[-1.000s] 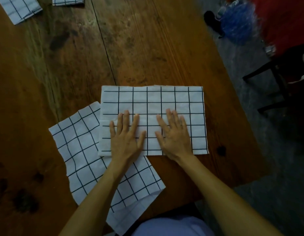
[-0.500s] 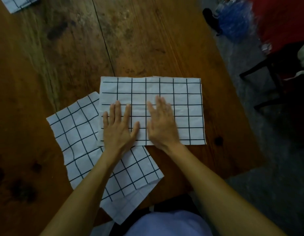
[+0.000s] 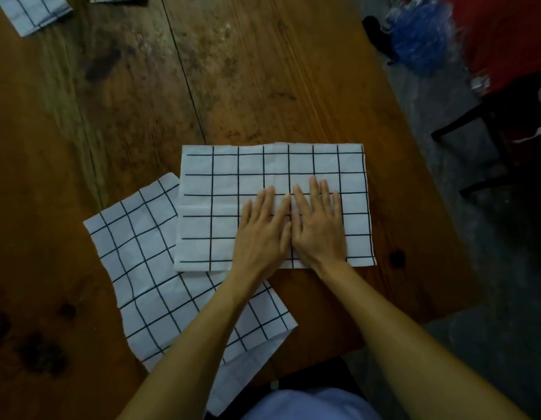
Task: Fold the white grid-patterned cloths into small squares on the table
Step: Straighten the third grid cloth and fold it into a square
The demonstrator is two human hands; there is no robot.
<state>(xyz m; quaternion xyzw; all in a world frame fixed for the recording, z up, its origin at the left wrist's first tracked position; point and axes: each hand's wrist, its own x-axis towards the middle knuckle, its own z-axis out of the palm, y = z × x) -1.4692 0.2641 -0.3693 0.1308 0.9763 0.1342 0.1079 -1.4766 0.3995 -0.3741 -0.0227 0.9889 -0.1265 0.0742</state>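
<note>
Hands pressed flat, side by side, on a folded grid cloth at the near edge of a wooden table.

Nearest the person, a second grid cloth (image 3: 148, 277) lies skewed on the wooden table (image 3: 263, 86), its near corner hanging past the table edge and its far right part tucked under the folded grid cloth (image 3: 220, 207); the left forearm crosses over it. Just beyond, the left hand (image 3: 261, 234) and right hand (image 3: 319, 227) lie palm-down with fingers straight, touching each other along their inner edges, on the right-centre of the folded cloth, gripping nothing. That cloth extends out from under the hands to the left, right and far side. Far off at the table's upper left lie 2 small folded cloths (image 3: 32, 10), cut off by the frame.
</note>
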